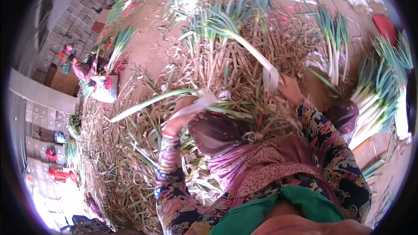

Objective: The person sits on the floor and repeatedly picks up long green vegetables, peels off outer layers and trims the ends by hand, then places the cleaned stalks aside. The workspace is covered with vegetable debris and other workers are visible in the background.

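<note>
My left hand (179, 117) grips a loose outer leaf (153, 102), green at its far end and pale near my fingers, blurred by motion. In my right hand (289, 86) is the root end of a long leek or large green onion (248, 45); its white stalk slants up and left to green tops. A pale strip of peeled skin (271, 80) hangs beside its root end. Beyond my hands stands a heap of unpeeled stalks (218, 62) with brown, dry skins. Torn leaves (233, 109) lie between my hands, just past my knees.
Peeled stalks lie in bundles (375, 98) at the right, and a smaller bunch (333, 45) stands nearer the heap. Stripped leaves and husks (130, 166) cover the ground at the left. A person (83, 68) sits at the left near a white sack (106, 89); others are farther back.
</note>
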{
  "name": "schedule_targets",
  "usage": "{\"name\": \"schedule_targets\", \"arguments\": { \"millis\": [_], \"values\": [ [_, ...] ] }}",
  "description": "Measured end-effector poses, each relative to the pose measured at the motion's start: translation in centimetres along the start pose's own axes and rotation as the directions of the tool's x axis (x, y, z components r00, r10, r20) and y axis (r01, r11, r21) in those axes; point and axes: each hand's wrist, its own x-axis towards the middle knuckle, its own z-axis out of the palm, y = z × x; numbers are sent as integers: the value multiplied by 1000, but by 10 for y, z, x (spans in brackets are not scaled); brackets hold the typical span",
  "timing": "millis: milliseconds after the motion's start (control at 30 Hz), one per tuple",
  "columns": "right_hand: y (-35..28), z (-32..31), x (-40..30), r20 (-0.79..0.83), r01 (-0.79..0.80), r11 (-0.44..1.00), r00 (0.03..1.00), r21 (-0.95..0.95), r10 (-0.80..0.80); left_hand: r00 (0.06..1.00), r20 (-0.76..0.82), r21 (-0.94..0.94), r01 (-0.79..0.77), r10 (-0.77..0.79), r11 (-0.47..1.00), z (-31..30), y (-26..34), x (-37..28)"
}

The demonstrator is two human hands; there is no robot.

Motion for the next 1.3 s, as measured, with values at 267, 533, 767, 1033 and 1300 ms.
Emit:
{"name": "schedule_targets", "arguments": {
  "millis": [267, 533, 767, 1033, 1300],
  "values": [
    [-59, -35, -77, 103, 43, 992, 994, -116, -31, 943, -326, -904, -292, -60, 313, 27, 27, 162],
    [-102, -27, -52, -17, 324, 754, 914, -572, -406, 842, -482, -818, -532, -243, -218, 53, 10, 177],
    [-122, 77, 59, -142, 299, 744, 874, -597, -465, 892, -395, -860, -443, -219, -254, 63, 20, 168],
    [-83, 105, 101, 197, -70, 993, 977, -94, 87, 749, -380, -866, -82, 543, -493, 29, 31, 139],
    [-87, 61, 24, 197, 102, 946, 966, 307, -168, 672, -378, -721, 217, 636, -658, 15, 22, 137]
  ]
}}
